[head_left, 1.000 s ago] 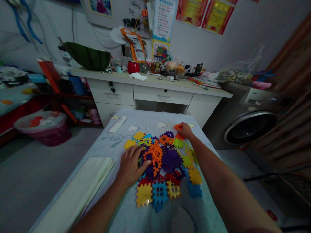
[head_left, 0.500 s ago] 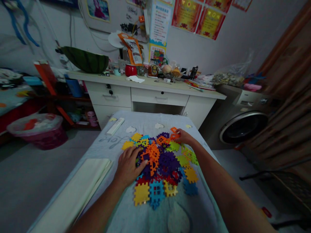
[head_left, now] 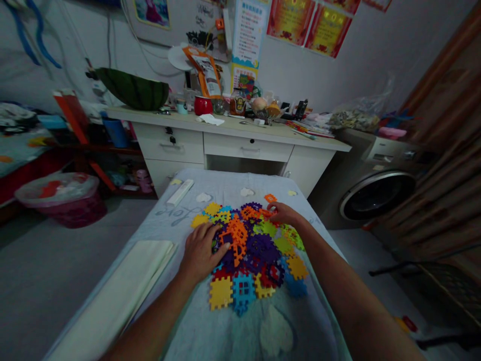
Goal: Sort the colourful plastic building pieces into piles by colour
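Observation:
A heap of interlocking plastic building pieces (head_left: 263, 248) in purple, orange, green, yellow, blue and red lies on the cloth-covered table. My left hand (head_left: 201, 250) rests against the heap's left side, thumb apart from the fingers; the fingertips are partly hidden among the pieces. At the far right of the heap my right hand (head_left: 284, 214) has its fingers closed at an orange plastic piece (head_left: 266, 213). Just beyond that hand, a separate orange square piece (head_left: 270, 198) lies on the cloth. A yellow square piece (head_left: 221, 294) and a blue window piece (head_left: 243, 291) lie at the near edge.
A white remote-like strip (head_left: 181, 192) and a folded pale cloth (head_left: 116, 296) lie on the table's left. Behind stands a white desk (head_left: 248, 149) with a watermelon half (head_left: 133, 90) and jars. To the right is a washing machine (head_left: 361, 185); a pink basket (head_left: 65, 208) stands left.
My right hand has shifted slightly left and nearer, toward the heap. The orange square piece beyond it now lies apart from the fingers. My left hand stays almost in place.

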Tool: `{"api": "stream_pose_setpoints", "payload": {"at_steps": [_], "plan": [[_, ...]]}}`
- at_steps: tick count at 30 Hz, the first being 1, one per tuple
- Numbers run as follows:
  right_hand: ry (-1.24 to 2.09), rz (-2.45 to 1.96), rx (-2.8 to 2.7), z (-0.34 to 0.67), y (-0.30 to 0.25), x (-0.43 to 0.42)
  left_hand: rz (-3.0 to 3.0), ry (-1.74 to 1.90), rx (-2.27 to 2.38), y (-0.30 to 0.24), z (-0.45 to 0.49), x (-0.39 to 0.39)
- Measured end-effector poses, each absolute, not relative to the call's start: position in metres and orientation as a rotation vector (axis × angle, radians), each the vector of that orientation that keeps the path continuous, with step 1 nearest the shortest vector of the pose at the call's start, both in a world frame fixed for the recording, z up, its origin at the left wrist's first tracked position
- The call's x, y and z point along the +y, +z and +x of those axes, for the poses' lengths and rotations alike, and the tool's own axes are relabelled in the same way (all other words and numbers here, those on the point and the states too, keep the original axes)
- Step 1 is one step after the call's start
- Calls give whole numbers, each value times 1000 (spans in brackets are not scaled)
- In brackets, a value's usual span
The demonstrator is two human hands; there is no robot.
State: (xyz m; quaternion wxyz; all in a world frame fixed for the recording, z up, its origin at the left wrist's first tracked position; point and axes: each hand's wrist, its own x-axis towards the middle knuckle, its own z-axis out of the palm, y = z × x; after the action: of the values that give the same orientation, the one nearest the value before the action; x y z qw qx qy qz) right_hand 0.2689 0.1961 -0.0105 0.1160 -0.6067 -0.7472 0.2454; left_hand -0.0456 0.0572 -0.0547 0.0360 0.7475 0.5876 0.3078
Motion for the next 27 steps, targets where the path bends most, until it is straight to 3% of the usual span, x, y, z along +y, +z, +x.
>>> {"api": "stream_pose_setpoints", "payload": {"at_steps": [14, 22, 27], "plan": [[841, -1533, -1883, 278, -16, 172, 2283, 969, 1789, -51, -45, 56], [645, -1533, -1694, 282, 21, 156, 2303, 927, 1797, -53, -46, 57], [955, -1323, -1709, 262, 35, 133, 2289, 952, 1794, -55, -47, 58]]}}
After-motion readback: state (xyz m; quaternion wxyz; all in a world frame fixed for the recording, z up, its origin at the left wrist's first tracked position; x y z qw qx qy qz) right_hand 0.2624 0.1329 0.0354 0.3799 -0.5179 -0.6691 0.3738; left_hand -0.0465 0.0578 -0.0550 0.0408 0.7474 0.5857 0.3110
